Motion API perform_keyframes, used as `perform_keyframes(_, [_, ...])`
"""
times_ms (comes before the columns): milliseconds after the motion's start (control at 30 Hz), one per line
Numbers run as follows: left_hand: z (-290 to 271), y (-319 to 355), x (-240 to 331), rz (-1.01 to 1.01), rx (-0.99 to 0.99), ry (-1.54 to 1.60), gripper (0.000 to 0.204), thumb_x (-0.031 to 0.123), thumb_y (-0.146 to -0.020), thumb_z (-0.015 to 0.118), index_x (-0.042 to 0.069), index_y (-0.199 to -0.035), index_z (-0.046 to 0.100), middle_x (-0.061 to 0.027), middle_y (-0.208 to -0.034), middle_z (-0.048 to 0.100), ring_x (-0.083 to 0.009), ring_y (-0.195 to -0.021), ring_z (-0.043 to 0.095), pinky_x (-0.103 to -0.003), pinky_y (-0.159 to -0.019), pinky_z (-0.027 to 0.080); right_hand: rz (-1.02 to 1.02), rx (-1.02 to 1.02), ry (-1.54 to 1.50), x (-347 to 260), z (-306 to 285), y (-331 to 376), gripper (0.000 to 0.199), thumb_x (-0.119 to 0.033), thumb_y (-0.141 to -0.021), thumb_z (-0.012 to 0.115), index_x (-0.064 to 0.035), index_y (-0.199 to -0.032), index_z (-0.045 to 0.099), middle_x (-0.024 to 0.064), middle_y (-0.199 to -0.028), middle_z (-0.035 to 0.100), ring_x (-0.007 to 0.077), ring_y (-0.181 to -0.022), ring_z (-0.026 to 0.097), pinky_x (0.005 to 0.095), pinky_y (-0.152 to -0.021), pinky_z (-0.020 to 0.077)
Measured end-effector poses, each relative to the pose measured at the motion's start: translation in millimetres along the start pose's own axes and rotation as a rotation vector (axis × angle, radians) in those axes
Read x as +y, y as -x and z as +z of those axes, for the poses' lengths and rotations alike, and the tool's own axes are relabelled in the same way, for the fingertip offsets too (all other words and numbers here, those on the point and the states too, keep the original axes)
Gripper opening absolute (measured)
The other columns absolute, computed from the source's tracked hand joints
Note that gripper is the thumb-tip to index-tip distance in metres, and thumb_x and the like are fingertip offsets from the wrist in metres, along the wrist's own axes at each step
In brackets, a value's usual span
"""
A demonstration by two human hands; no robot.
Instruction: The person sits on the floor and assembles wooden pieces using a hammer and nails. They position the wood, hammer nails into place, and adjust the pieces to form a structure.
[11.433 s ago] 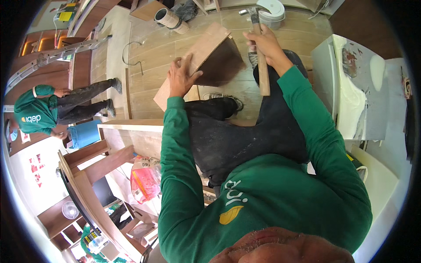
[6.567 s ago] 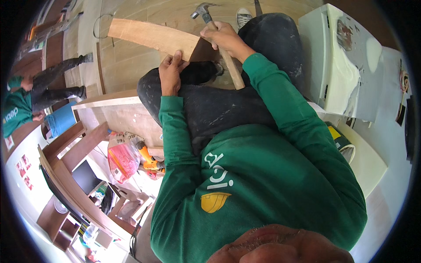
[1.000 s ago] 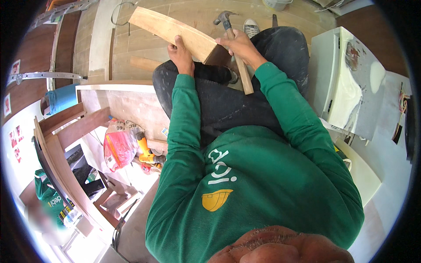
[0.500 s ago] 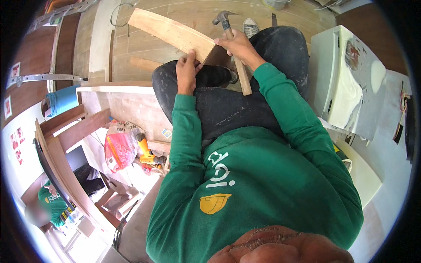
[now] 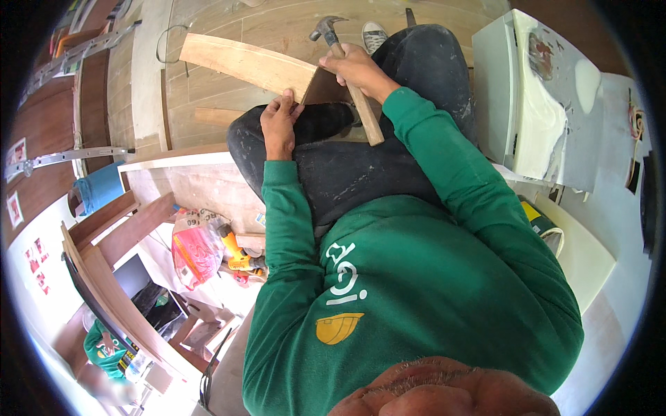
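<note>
Open tiled floor stretches beyond the wooden piece, leaving room for a hand along its far edge. The right hand and claw hammer block its right end; the left hand and bent legs crowd the near side, a wooden partition flanking them.

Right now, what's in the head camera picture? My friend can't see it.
A person in a green top grips a hammer in the right hand and a wooden piece in the left hand. To the left, a yellow drill sits beside a red bag.
</note>
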State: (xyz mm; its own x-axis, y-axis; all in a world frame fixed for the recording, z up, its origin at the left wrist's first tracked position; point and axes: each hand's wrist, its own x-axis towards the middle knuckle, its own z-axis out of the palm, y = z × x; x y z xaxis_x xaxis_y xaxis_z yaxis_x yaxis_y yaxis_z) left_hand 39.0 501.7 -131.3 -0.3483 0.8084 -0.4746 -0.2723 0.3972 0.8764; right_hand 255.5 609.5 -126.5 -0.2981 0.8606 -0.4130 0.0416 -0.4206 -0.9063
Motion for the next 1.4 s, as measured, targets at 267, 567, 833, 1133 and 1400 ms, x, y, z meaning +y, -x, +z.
perform_keyframes(267, [2.5, -4.6, -6.6, 0.020, 0.025, -0.003, 0.039, 0.031, -0.107, 0.076, -0.006, -0.114, 0.068, -0.0096, -0.107, 0.070, -0.0188, -0.098, 0.070, -0.035, -0.093, 0.064, -0.029, 0.003, 0.013, -7.1, -2.2, 2.2, 0.037, -0.027, -0.098, 0.081, 0.0030, -0.108, 0.063, 0.0062, -0.077, 0.061, 0.0154, -0.060, 0.058, 0.0334, -0.054, 0.0479])
perform_keyframes(567, [-0.9, -2.5, -1.1, 0.006, -0.010, -0.004, 0.034, 0.027, -0.108, 0.075, -0.005, -0.120, 0.068, -0.0087, -0.110, 0.070, -0.0184, -0.101, 0.071, -0.036, -0.097, 0.062, -0.061, -0.015, -0.004, -3.3, 2.2, -0.3, 0.048, -0.030, -0.090, 0.090, 0.0030, -0.112, 0.062, 0.0067, -0.084, 0.066, 0.0158, -0.068, 0.063, 0.0336, -0.057, 0.0522])
perform_keyframes(833, [-8.8, -47.4, 29.4, 0.049, 0.012, 0.276, 0.039, 0.021, -0.108, 0.071, -0.002, -0.137, 0.058, -0.0116, -0.123, 0.069, -0.0247, -0.110, 0.070, -0.042, -0.096, 0.060, -0.006, 0.007, 0.055, -12.3, 0.7, 0.2, 0.051, -0.027, -0.086, 0.092, 0.0014, -0.119, 0.064, 0.0062, -0.097, 0.070, 0.0141, -0.070, 0.061, 0.0301, -0.060, 0.0514])
perform_keyframes(1133, [-83.8, -92.8, 121.9, 0.191, 0.141, -0.193, 0.019, 0.030, -0.112, 0.063, 0.015, -0.121, 0.070, 0.0015, -0.103, 0.072, -0.0150, -0.092, 0.066, -0.034, -0.077, 0.051, -0.037, 0.056, 0.041, -15.7, -7.0, -1.4, 0.035, -0.026, -0.094, 0.084, -0.0015, -0.111, 0.065, 0.0040, -0.086, 0.065, 0.0130, -0.060, 0.055, 0.0311, -0.056, 0.0493])
perform_keyframes(1400, [-101.5, -82.0, 269.6, 0.746, 0.258, -1.043, 0.059, 0.051, -0.112, 0.049, 0.000, -0.121, 0.077, -0.0186, -0.100, 0.076, -0.0298, -0.094, 0.069, -0.040, -0.091, 0.052, -0.152, 0.278, -0.349, -36.3, -40.4, -17.8, 0.020, -0.013, -0.100, 0.078, -0.0052, -0.112, 0.064, 0.0030, -0.090, 0.065, 0.0126, -0.064, 0.059, 0.0313, -0.058, 0.0510])
